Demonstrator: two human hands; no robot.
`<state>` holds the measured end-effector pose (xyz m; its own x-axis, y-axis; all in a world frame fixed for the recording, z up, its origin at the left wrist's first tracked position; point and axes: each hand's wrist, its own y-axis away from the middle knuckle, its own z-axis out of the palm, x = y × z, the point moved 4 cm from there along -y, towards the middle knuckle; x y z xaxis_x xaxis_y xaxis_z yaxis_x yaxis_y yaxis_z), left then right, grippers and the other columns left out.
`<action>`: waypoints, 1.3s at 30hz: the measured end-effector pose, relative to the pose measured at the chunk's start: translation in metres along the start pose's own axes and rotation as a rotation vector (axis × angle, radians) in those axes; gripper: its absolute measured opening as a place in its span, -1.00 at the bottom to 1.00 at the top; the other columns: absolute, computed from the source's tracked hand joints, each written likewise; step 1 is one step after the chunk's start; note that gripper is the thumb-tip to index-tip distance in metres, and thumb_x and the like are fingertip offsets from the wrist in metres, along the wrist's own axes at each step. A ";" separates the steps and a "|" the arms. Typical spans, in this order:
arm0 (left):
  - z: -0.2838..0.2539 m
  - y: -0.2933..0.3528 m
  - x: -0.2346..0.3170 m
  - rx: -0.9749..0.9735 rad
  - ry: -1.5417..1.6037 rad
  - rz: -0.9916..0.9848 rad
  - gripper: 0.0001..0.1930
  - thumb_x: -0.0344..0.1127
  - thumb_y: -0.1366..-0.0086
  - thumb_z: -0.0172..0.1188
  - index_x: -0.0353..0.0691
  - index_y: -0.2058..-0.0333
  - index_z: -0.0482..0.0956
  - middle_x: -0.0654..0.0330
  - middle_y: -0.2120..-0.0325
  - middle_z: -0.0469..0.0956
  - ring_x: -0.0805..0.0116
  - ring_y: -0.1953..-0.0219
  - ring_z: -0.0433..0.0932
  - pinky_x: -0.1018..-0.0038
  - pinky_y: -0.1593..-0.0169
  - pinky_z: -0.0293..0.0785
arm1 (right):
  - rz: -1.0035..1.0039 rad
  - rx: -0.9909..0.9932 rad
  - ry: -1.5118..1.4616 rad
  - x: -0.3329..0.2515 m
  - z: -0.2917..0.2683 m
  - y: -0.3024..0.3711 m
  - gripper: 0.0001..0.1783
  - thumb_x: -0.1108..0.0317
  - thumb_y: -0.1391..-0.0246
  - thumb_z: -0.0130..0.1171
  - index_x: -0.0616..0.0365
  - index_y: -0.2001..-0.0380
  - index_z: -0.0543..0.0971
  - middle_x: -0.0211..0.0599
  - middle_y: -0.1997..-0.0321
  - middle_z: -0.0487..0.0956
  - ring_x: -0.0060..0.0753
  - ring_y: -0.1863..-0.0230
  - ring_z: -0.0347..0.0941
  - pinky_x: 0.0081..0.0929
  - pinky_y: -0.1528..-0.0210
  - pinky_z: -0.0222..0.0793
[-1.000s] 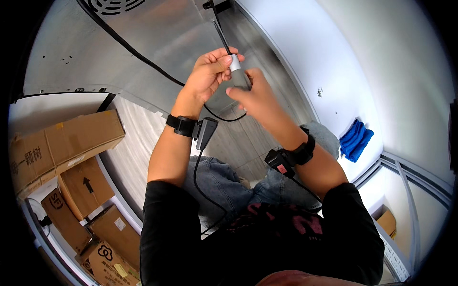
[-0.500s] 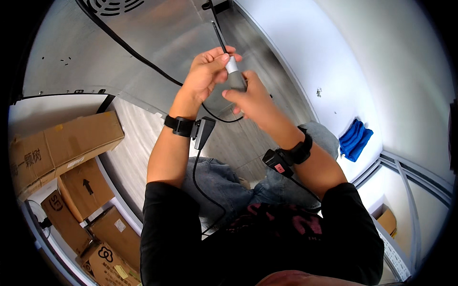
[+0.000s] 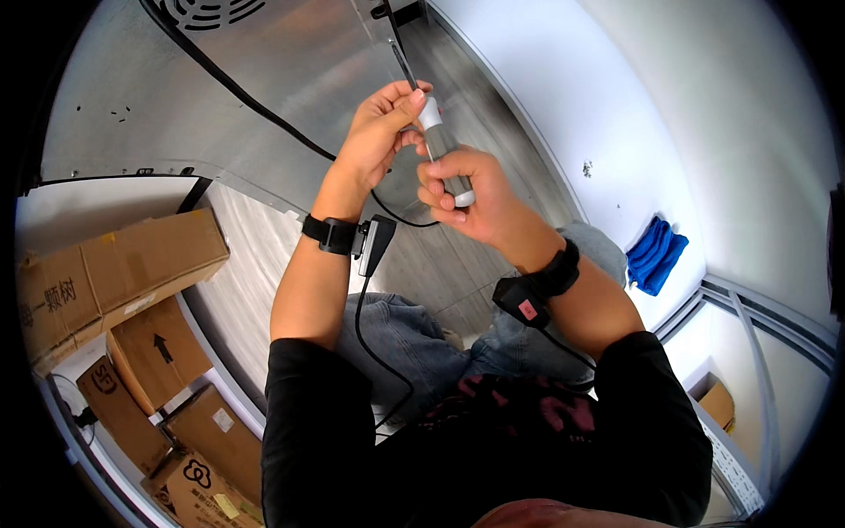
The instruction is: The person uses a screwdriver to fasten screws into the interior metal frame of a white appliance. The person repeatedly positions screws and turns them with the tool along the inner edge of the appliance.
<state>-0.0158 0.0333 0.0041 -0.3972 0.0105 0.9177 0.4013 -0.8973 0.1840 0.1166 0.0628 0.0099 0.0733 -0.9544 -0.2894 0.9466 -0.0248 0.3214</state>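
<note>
The right hand point(image 3: 480, 192) is clamped on a screwdriver point(image 3: 443, 139), its thumb along the grey handle and its fingers curled round the lower part, with the pale butt end showing below them. The left hand point(image 3: 378, 132) is pinched at the other end, thumb and forefinger together on the white collar point(image 3: 429, 113) and the base of the shaft, its lower fingers bent close beside the handle. There is one screwdriver for the two hands, lying aslant through both grips; its dark shaft point(image 3: 402, 63) sticks out past the left fingertips, up and to the left.

Each forearm wears one black strap, two in all: the left strap point(image 3: 330, 235) and the right strap point(image 3: 558, 269), each with a small black device on it. Beyond the left hand stands one metal panel point(image 3: 158, 132) with a slotted vent point(image 3: 211, 11), and one thick black cable point(image 3: 211, 69) runs across it. One folded blue cloth point(image 3: 656, 257) lies to the right. At the left are five cardboard boxes point(image 3: 154, 255); part of another carton point(image 3: 716, 407) shows at the lower right.
</note>
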 end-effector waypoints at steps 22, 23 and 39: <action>0.127 -0.087 -0.177 -0.230 -0.692 -0.141 -0.78 -0.40 -0.13 0.21 -0.27 0.22 0.53 0.24 0.43 0.55 0.48 0.41 0.46 0.53 0.31 0.41 | -0.614 0.811 0.742 -0.168 -0.213 0.200 -0.70 0.32 0.01 0.15 0.21 0.20 0.48 -0.50 0.61 0.38 -0.67 0.70 0.26 -0.68 0.70 0.08; 0.140 -0.091 -0.189 -0.228 -0.773 -0.139 -0.79 -0.41 -0.14 0.20 -0.26 0.21 0.54 0.24 0.41 0.55 0.47 0.39 0.47 0.53 0.27 0.42 | -0.588 0.842 0.658 -0.155 -0.230 0.204 -0.69 0.34 0.00 0.13 0.24 0.18 0.46 -0.50 0.62 0.37 -0.67 0.71 0.24 -0.67 0.71 0.06; 0.216 -0.186 -0.263 -0.553 -1.247 0.122 -0.87 -0.43 -0.06 0.20 -0.20 0.35 0.60 0.14 0.46 0.52 0.24 0.40 0.49 0.39 0.29 0.42 | -0.588 0.948 0.386 -0.095 -0.308 0.243 -0.64 0.40 0.01 0.15 0.21 0.10 0.43 -0.49 0.58 0.35 -0.67 0.71 0.26 -0.67 0.69 0.10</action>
<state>0.1922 0.2925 -0.1953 0.7343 0.0417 0.6776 -0.1164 -0.9756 0.1861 0.4361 0.2389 -0.1627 -0.0523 -0.5738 -0.8173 0.2673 -0.7966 0.5422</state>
